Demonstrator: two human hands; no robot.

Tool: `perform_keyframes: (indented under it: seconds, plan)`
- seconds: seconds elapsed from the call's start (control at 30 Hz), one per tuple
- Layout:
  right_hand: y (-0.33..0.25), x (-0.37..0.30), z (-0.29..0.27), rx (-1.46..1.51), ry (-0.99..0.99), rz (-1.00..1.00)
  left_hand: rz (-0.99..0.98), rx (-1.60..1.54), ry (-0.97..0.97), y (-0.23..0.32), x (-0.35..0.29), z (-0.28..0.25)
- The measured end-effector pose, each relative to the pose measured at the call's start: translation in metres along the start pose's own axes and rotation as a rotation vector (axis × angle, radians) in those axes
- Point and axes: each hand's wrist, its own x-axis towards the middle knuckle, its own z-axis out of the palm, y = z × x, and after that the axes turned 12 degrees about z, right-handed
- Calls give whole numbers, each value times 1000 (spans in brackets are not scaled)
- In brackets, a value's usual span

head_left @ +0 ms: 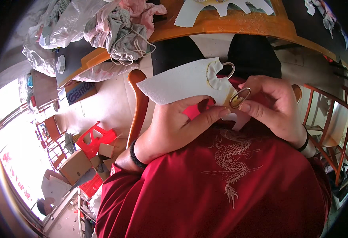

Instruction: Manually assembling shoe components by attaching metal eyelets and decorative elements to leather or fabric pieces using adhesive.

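In front of my chest is a flat white piece (178, 79) with a broad end and curved cut-outs, perhaps foam or stiff fabric. My left hand (182, 127) grips its lower edge between thumb and fingers. A silver metal ring (231, 70) stands at its far edge, beside a gathered white flap with yellowish edges. My right hand (271, 105) pinches a second oval metal ring (240, 98) between thumb and index finger, against the piece's right part. A yellowish patch shows inside that ring. The fingers of my left hand are partly hidden behind the piece.
Ahead is a wooden-edged table (237, 28) bearing another white cut-out piece (190, 14). Crumpled grey and pink cloth (122, 33) and plastic bags (73, 23) lie at far left. A red plastic stool (96, 139) and cardboard boxes (75, 166) stand left; a wooden chair (328, 135) is at right.
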Motion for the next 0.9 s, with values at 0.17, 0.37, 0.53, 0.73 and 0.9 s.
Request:
perform_keyframes:
  seconds: [0.17,0.37,0.53,0.73,0.9]
  plan:
    - [5,1,0,42,-12,64,-51,-81,-68,4,1,-3]
    - [6,3,-3,-61,59,21,8,-476,-140,-3,-6,-9]
    - [3,3,-8,-172,245,-35,-198,-826,-71,-8,-12,-5]
    - [11,10,-2,-287,238,-219,-378,-722,71,0,5,1]
    - [10,12,-4,-420,256,-317,-400,-638,76,-5,9,2]
